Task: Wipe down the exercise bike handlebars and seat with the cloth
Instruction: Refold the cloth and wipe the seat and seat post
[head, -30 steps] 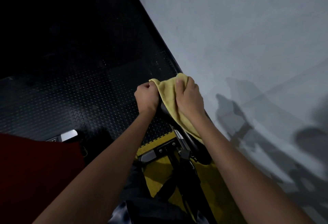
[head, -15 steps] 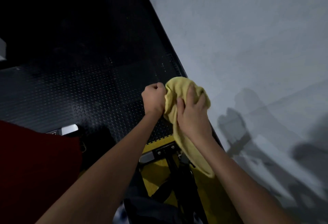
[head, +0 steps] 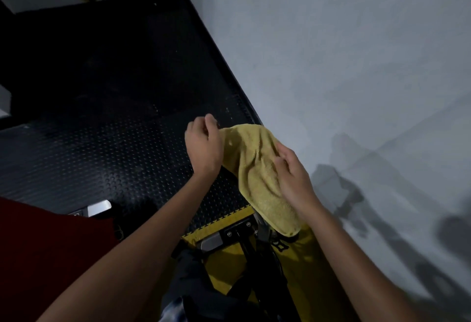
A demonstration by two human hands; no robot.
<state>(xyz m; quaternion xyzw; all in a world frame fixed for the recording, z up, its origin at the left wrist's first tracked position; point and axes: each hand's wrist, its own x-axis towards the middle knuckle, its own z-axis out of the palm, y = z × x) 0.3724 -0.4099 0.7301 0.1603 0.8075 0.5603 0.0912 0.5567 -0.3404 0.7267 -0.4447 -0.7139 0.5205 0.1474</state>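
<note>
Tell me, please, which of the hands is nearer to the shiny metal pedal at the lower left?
Left. The left hand is above and right of the pedal; the right hand is farther right, on the cloth.

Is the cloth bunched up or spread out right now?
Spread out: the yellow cloth hangs draped between the left hand and right hand.

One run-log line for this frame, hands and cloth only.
left hand: loosely curled beside cloth edge | right hand: fingers on yellow cloth | cloth: draped over bike part
</note>
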